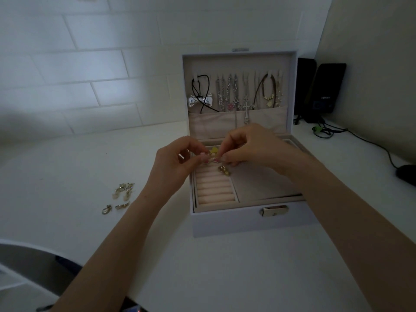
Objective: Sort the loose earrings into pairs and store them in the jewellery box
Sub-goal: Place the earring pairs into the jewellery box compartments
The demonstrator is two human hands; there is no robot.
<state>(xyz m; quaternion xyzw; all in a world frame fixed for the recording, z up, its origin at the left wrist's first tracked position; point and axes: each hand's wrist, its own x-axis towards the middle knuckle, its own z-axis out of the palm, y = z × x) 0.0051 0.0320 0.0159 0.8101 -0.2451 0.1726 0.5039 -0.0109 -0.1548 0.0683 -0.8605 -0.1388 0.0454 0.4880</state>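
— Pinching, both of them: the left hand [173,164] and the right hand [254,149] meet fingertip to fingertip over the back left of the jewellery box [247,221]. Thumbs and forefingers are closed on a small pink earring [215,160] (whether it is one piece or two, I cannot tell at this size).

— And around them, biggest first?

— A white table [225,271] lies under everything, with a tiled wall [78,75] behind. The box stands on the table right of middle, its lid [238,58] raised upright and its clasp [273,210] on the front wall facing the person.

— Inside the lid?

— Necklaces [230,91] hang in a row above a fabric pocket. There is a silver bow pendant [200,101] at the left and a cross pendant [247,108] near the middle.

— And the tray?

— Ring rolls [213,191] fill the front left section, and to their right lies a flat compartment [265,185]. A gold earring [224,171] rests at the far end of the rolls, just below the fingertips. A yellow earring [213,150] shows between the two hands, just behind the pink one.

— Anything outside the box?

— Two black speakers [324,91] stand to the right of the lid, and a dark mouse [406,174] sits at the table's right edge. Left of the box, well apart from it, lie the loose earrings [123,190]: a pale gold cluster, and nearer the person two small gold hoops [107,209] side by side.
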